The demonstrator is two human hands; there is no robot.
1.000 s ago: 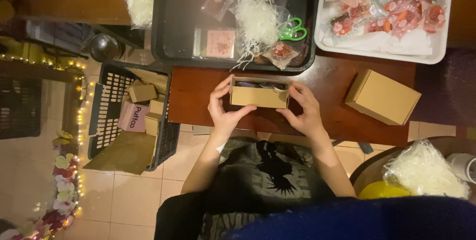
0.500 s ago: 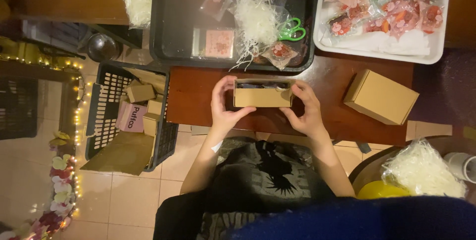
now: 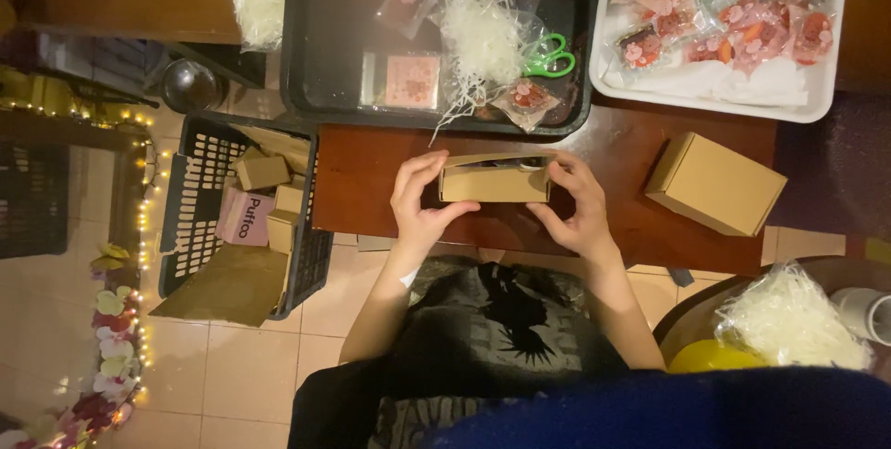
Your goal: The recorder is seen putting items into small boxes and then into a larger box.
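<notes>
On a dark red table [image 3: 371,180] over tiled floor [image 3: 241,365], left hand [image 3: 419,200] and right hand [image 3: 577,208] pinch a cardboard box [image 3: 492,182].

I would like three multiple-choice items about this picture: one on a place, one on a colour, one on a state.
1. Where is the closed cardboard box?
A. on the wooden table, to the person's right
B. in the black tray
C. in the floor basket

2. What colour are the scissors' handles?
A. red
B. green
C. blue

3. How is the small cardboard box held?
A. by one hand
B. by no hand
C. between both hands

Answers: 1 A, it lies on the table beyond the right hand. 2 B, the handles in the black tray are green. 3 C, the left hand and right hand grip its ends.
</notes>
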